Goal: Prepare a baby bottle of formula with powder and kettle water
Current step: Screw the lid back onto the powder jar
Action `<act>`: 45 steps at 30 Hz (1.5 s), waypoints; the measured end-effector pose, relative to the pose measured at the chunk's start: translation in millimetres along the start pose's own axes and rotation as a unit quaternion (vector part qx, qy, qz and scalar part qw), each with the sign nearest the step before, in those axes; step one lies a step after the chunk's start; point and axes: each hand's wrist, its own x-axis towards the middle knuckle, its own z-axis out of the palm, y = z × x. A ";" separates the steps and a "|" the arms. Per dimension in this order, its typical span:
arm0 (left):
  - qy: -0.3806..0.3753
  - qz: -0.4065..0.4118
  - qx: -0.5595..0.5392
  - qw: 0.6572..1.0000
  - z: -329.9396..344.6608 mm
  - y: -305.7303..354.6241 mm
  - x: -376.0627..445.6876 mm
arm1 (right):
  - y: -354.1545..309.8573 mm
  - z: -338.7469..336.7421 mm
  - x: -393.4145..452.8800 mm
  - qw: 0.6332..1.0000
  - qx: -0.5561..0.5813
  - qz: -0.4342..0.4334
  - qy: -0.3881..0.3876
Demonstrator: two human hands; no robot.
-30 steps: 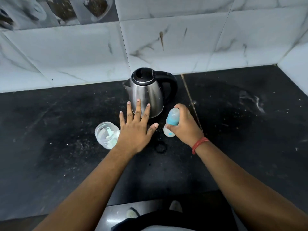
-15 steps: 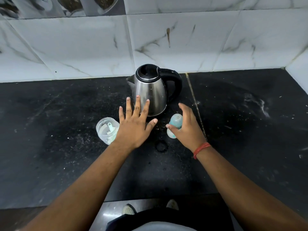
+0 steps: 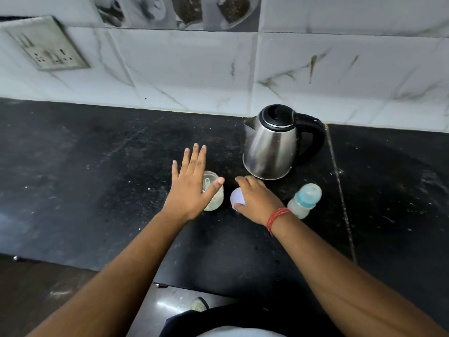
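Observation:
A steel kettle (image 3: 269, 147) with a black lid and handle stands at the back of the black counter (image 3: 97, 181). In front of it to the right, the baby bottle (image 3: 305, 199) with a teal cap stands alone, untouched. A clear powder container (image 3: 215, 201) with a scoop inside sits left of the kettle. My left hand (image 3: 190, 188) hovers flat over it, fingers spread, thumb across its top, holding nothing. My right hand (image 3: 257, 200) is curled over a small white round lid (image 3: 237, 197) between the container and the bottle.
The white marbled tile wall (image 3: 194, 69) runs behind the counter, with a switch and socket plate (image 3: 46, 45) at upper left. The counter's front edge (image 3: 175, 284) runs below my forearms. A joint line (image 3: 340, 190) crosses the counter right of the bottle.
My right hand let go of the baby bottle, left it standing and moved left onto the white lid. My left hand stayed open by the container. The view has swung left.

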 end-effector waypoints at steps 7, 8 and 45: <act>-0.057 -0.081 -0.117 0.988 16.9 -40.4 -23.6 | -1.8 34.4 16.1 0.992 -0.113 0.033 -0.051; -0.062 -0.087 -0.132 0.985 20.4 -42.7 -24.4 | -2.8 35.1 16.1 0.992 -0.113 0.034 -0.046; 0.000 -0.025 -0.333 0.943 40.1 38.4 -6.9 | -27.5 -78.0 -37.8 0.983 0.118 -0.082 0.117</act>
